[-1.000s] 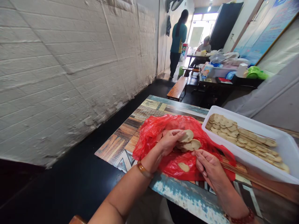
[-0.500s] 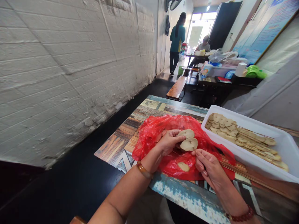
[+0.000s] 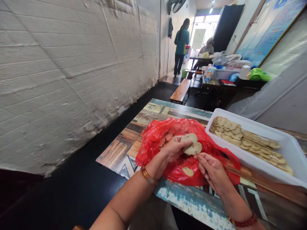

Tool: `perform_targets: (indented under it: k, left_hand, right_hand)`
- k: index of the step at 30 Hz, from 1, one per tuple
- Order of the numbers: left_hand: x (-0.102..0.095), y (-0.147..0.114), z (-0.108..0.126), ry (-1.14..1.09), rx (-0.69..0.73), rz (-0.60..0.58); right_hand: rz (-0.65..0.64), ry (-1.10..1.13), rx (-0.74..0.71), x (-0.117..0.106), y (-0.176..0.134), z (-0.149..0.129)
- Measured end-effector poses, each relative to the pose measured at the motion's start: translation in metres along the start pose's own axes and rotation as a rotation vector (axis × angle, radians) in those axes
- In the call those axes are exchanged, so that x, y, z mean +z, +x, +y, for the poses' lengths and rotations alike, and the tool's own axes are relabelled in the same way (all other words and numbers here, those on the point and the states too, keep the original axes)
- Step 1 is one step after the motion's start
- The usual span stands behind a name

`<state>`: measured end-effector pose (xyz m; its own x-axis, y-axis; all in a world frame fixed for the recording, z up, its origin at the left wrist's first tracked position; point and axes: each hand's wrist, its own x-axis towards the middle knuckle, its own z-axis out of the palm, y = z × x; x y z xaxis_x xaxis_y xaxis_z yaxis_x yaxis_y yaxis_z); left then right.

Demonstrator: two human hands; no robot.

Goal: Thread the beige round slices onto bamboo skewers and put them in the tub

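My left hand (image 3: 176,147) is closed on pale, round slices (image 3: 193,148), its thumb and fingers pinching their left side. They look like potato slices, one overlapping another. At their lower right edge, my right hand (image 3: 208,166) is closed in a pinch on a thin skewer, mostly hidden by the fingers. Both hands are above an opened red plastic bag (image 3: 153,131) spread on the table. A loose pale slice (image 3: 187,172) lies on the front of the bag. Reddish-looking slices (image 3: 168,138) show inside it, behind my left hand.
A white plastic tub (image 3: 285,135) on the right holds rows of skewered slices (image 3: 249,140). Bare sticks (image 3: 247,177) lie on the patterned table (image 3: 120,143) before it. Beyond are a bench (image 3: 181,91), a cluttered table, a standing person (image 3: 181,48) and a seated one.
The camera view has shifted slightly. My hands keep nearly the same pose, with the slices tilted a little differently, and more reddish slices show in the bag.
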<state>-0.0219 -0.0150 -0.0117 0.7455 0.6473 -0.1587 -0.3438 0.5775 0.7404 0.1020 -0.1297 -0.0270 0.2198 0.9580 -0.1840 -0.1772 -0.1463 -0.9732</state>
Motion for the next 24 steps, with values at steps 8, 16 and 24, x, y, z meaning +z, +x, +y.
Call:
perform_targets:
  k: [8, 16, 24]
  left_hand:
    - [-0.007, 0.0, 0.006, -0.004, 0.144, 0.088]
    - [-0.006, -0.001, 0.013, -0.026, 0.147, 0.11]
    - [-0.004, 0.003, 0.008, -0.018, 0.15, 0.221]
  right_hand:
    - [0.016, -0.263, -0.047, -0.007, -0.001, 0.001]
    - [0.077, -0.465, -0.114, -0.006, -0.006, -0.004]
    - [0.07, -0.581, -0.209, -0.004, -0.006, -0.002]
